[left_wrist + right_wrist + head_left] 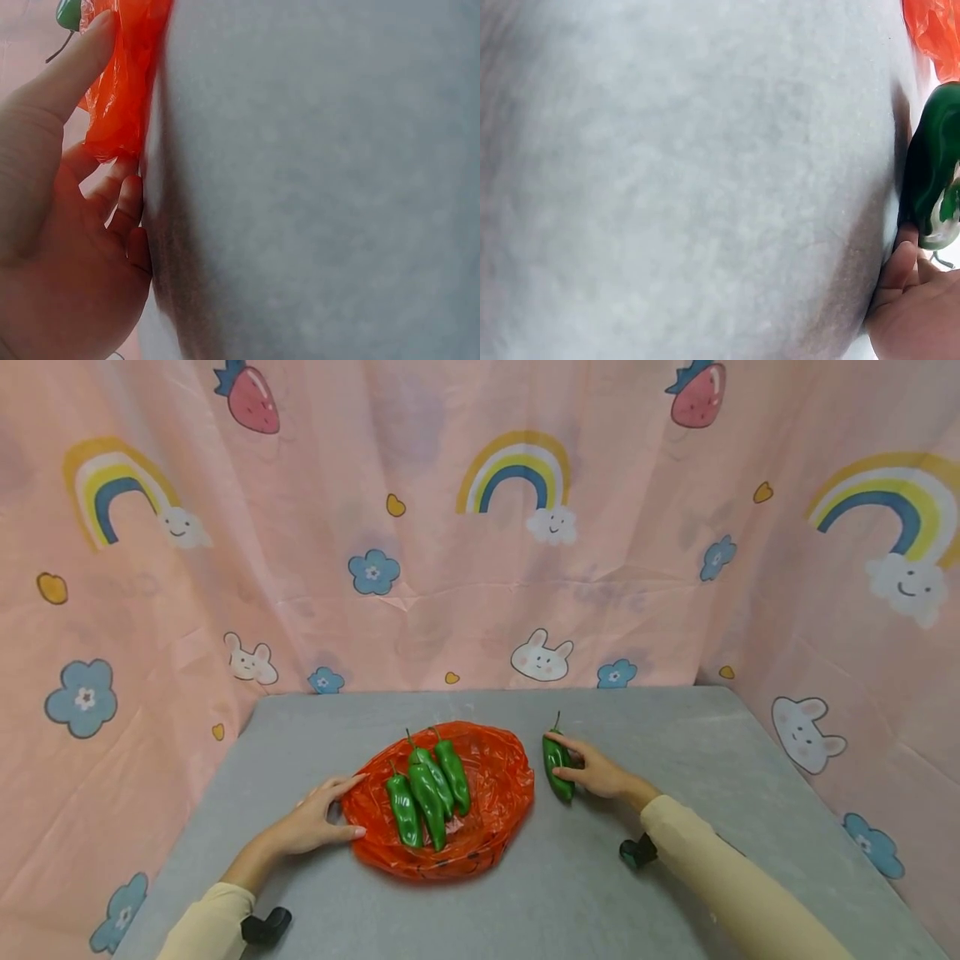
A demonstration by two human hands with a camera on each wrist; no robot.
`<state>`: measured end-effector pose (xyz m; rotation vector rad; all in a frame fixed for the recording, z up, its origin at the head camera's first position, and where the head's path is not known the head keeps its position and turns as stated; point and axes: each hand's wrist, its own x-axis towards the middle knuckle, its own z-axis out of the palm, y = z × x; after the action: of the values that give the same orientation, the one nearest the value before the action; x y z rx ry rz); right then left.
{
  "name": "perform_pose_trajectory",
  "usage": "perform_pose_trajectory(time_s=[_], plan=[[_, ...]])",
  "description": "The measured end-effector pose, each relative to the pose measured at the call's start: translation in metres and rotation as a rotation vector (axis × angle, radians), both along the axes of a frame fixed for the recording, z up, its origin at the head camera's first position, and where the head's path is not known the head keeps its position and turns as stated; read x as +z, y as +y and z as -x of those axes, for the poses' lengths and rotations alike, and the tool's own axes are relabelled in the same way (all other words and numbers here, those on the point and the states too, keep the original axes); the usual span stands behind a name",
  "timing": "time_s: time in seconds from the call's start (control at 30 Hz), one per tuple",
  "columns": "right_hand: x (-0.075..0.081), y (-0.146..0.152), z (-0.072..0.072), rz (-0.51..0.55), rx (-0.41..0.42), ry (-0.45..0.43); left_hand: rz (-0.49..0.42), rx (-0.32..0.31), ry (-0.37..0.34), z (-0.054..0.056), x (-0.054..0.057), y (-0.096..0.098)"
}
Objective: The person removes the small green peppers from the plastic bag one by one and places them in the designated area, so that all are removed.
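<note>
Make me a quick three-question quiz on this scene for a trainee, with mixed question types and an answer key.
1. How many green peppers lie within the rim of the red plastic bag?

2. True or false: the left hand is holding a pepper.

3. What does the right hand hold?
A) the edge of the bag
B) a pepper outside the bag
C) nothing

Key:
1. Four.
2. False; the left hand touches the edge of the bag.
3. B.
</note>
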<state>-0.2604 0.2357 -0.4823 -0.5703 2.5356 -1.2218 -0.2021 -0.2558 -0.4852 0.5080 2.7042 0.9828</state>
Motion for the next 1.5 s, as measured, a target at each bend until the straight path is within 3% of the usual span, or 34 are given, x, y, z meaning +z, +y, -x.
perform_pose_trajectory(time_s=[0.4,0.83,1.17,1.5], plan=[[0.0,0.0,0.0,-0.006,-0.007,-0.041,-0.005,0.005,0.003,-0.001,-0.004,0.0],[0.006,-0.003,-0.005,-0.031,-0.1,-0.119,-0.013,0.014,-0.023,-0.003,-0.002,-0.001],[0.022,0.003,-0.005,-0.052,-0.141,-0.1,-0.012,0.011,-0.013,-0.002,-0.001,0.0],[0.04,-0.003,-0.007,-0.076,-0.141,0.024,-0.011,0.01,-0.008,0.0,0.001,0.0]])
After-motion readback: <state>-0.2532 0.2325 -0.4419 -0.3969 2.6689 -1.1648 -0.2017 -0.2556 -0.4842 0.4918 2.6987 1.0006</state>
